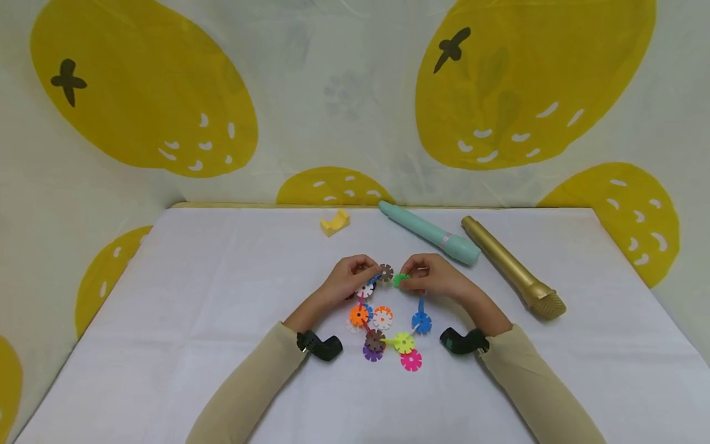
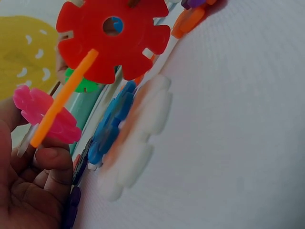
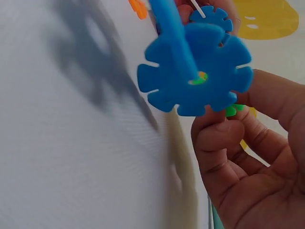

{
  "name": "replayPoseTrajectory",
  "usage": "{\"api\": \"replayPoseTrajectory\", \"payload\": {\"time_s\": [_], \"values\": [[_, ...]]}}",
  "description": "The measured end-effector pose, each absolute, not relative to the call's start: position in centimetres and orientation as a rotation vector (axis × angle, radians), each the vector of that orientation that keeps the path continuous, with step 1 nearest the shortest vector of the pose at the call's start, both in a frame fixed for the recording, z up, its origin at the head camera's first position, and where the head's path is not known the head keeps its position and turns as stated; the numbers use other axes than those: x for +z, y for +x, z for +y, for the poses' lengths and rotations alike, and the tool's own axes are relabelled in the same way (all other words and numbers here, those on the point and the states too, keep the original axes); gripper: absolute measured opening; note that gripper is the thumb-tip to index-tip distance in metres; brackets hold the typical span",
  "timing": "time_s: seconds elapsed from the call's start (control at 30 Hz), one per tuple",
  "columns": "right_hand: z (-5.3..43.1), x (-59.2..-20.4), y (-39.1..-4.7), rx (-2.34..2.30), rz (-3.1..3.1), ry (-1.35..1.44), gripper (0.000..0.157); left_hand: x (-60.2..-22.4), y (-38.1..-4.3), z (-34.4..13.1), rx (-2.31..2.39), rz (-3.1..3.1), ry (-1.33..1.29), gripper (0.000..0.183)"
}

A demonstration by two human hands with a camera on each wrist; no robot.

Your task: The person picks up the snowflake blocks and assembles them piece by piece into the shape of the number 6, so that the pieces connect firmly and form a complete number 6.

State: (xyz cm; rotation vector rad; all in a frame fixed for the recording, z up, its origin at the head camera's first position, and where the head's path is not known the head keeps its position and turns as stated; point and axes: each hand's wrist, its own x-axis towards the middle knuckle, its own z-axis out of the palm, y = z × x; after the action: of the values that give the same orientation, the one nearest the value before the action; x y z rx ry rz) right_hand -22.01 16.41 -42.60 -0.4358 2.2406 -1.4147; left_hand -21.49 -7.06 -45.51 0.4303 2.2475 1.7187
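A chain of notched plastic snowflake discs curves between the two hands, with an orange disc point(image 1: 359, 315), a yellow disc point(image 1: 403, 343) and a blue disc point(image 1: 421, 322) along it. My left hand point(image 1: 350, 279) pinches the chain's left end, beside a brown disc point(image 1: 386, 272). Close to those fingers, the left wrist view has a pink disc point(image 2: 64, 129) and a large red disc point(image 2: 138, 52). Between thumb and fingers my right hand point(image 1: 438, 275) grips a green disc point(image 1: 400, 280), just right of the brown one. A blue disc point(image 3: 214, 90) partly hides the right fingertips.
Loose discs lie inside and below the chain, including a white disc point(image 1: 383, 319), a purple disc point(image 1: 373, 353) and a pink disc point(image 1: 412, 360). Farther back are a yellow curved block point(image 1: 335, 223), a mint microphone-shaped object point(image 1: 427, 231) and a gold microphone point(image 1: 513, 265).
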Motion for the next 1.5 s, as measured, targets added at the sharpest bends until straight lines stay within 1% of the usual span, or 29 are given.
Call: {"api": "replayPoseTrajectory", "payload": {"time_s": [0.27,0.47,0.8,1.0,1.17,1.4,1.5], "values": [[16.4,-42.0,-21.8,-1.479,2.223,-0.451,0.020,-45.5,-21.5,-7.1,1.706,2.246,0.436,0.023],[16.3,-41.9,-21.8,-1.534,2.249,-0.465,0.021,-45.7,-21.5,-7.2,1.683,2.255,0.475,0.021],[16.2,-42.3,-21.6,-1.600,2.350,-0.550,0.014,-45.4,-21.3,-7.2,1.635,2.253,0.481,0.023],[15.9,-42.6,-21.5,-1.649,2.357,-0.528,0.012,-45.3,-21.4,-7.2,1.660,2.229,0.501,0.024],[15.6,-42.7,-21.4,-1.662,2.331,-0.525,0.016,-45.4,-21.5,-7.0,1.702,2.200,0.506,0.024],[15.6,-42.3,-21.4,-1.589,2.235,-0.404,0.029,-45.4,-21.5,-6.9,1.713,2.238,0.477,0.023],[15.8,-42.2,-21.5,-1.484,2.190,-0.398,0.028,-45.4,-21.4,-7.0,1.739,2.231,0.454,0.024]]}}
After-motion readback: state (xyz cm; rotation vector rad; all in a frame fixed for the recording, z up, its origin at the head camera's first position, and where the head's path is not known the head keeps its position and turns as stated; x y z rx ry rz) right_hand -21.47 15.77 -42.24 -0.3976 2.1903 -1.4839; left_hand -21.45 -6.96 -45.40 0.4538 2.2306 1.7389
